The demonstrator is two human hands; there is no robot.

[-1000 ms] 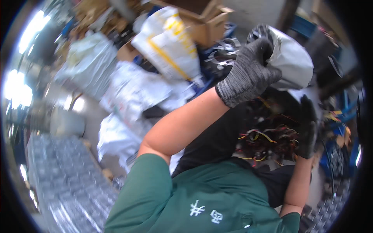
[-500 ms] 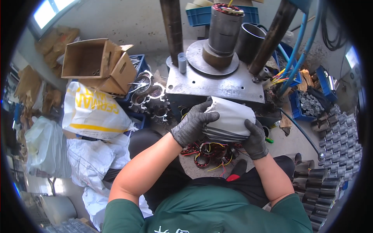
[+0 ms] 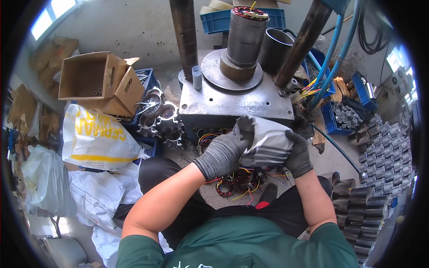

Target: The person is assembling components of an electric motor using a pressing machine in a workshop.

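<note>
From my remote seat, I clasp a white bundle (image 3: 270, 144) between left hand (image 3: 222, 152) and right hand (image 3: 298, 157) — dark end (image 3: 245, 127) bared, remainder covered — before an upright metal cylinder (image 3: 247, 39).

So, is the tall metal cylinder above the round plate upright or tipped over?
Upright: the metal cylinder stands on end above the round plate, its red-and-black top facing upward.

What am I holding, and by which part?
A white, grey-striped package: your left hand is at its left end, your right hand grips its right end.
</note>
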